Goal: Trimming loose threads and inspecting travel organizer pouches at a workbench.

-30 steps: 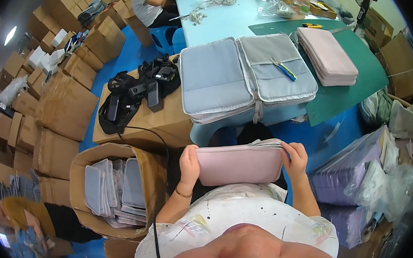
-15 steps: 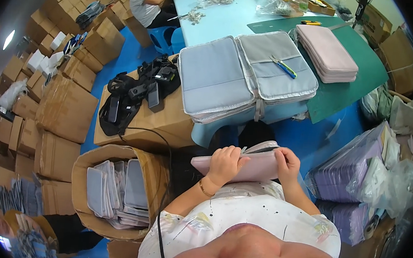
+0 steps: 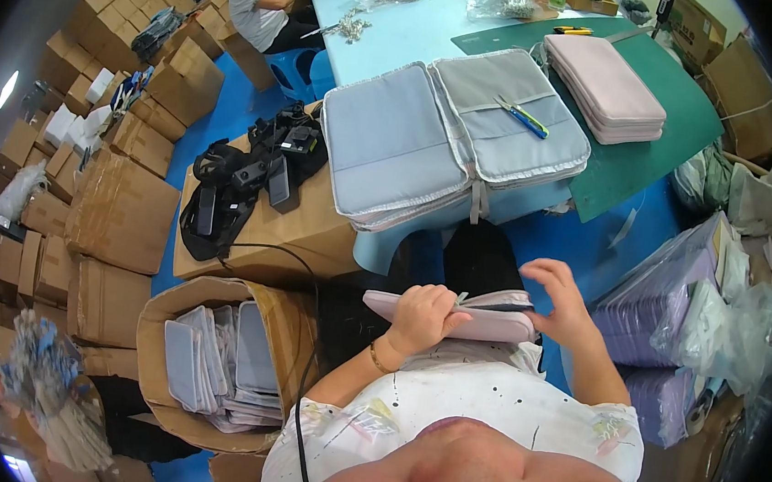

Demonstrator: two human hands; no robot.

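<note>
A: Where's the pink case?

B: Across the person's lap, its upper side parted towards the right end. The left hand grips it left of its middle, fingers bent over the upper edge, thumb on the near face.

A: And the right hand?

B: At the case's right end, fingers spread wide, holding nothing. Whether its thumb brushes the edge, I can't tell from here.

A: How would it handle?

B: Light, I'd judge, with soft, padded faces that give a little; hardly slippery or fragile. The parted end probably flexes most.

A: So where's a sound hold?

B: The closed left part, pinched across its thickness. Similar pink cases lie stacked on the green mat, on the desk.
</note>
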